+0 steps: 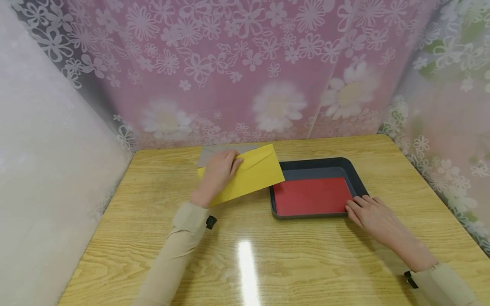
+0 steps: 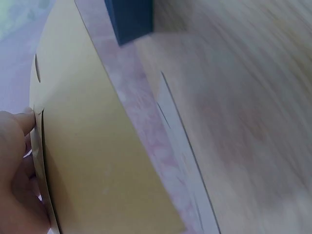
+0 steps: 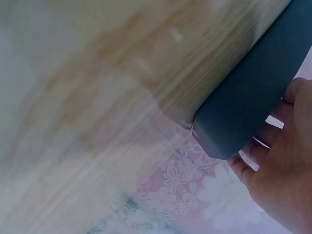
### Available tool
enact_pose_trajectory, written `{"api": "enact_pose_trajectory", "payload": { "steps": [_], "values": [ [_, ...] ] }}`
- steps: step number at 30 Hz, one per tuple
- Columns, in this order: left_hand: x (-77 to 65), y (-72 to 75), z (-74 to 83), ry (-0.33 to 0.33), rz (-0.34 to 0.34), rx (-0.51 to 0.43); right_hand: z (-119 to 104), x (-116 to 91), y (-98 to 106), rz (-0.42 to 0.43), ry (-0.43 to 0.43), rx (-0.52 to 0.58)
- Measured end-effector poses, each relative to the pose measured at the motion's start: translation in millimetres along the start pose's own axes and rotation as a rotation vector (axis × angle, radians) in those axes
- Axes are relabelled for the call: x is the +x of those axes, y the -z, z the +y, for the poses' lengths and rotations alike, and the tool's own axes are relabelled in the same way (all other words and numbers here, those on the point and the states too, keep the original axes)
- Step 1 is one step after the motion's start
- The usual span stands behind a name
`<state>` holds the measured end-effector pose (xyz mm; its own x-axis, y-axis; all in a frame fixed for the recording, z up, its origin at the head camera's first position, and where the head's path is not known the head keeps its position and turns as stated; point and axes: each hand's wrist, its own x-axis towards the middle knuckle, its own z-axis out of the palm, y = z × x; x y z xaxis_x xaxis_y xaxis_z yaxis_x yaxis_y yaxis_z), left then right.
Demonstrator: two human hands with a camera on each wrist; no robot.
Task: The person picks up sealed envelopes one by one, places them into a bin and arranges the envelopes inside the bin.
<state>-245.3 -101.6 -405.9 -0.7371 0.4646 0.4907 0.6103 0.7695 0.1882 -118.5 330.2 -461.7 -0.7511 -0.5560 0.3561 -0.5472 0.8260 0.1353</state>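
Observation:
My left hand (image 1: 219,175) pinches a yellow envelope (image 1: 254,176) by its flap edge, thumb on the near face. In the left wrist view the envelope (image 2: 97,136) tilts above the table, the fingers behind it. Its right corner overlaps the left rim of a dark tray (image 1: 357,180) in the head view. Inside that tray lies a red envelope (image 1: 311,196). My right hand (image 1: 379,223) grips the tray's front right corner, fingers over the rim; the right wrist view shows the fingertips along the tray wall (image 3: 253,87). Beyond the left hand lies a grey envelope (image 1: 214,151), partly hidden by the yellow one.
The wood-grain table (image 1: 153,255) carries everything and reflects a bright light strip near its front. A pink flowered curtain (image 1: 229,85) hangs behind the far edge. A pale sheet (image 1: 57,148) borders the left and a flowered one (image 1: 451,127) the right.

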Motion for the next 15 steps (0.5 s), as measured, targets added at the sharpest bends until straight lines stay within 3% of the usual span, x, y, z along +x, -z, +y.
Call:
{"api": "enact_pose_trajectory", "payload": {
  "steps": [8,15],
  "values": [
    [26.1,-3.5,36.8,-0.053,-0.04,-0.028,0.6,0.6,-2.2,0.036,0.006,-0.001],
    [43.7,-13.8,66.4,-0.108,-0.008,-0.041,0.0,0.0,0.6,0.002,-0.019,-0.002]
  ]
}}
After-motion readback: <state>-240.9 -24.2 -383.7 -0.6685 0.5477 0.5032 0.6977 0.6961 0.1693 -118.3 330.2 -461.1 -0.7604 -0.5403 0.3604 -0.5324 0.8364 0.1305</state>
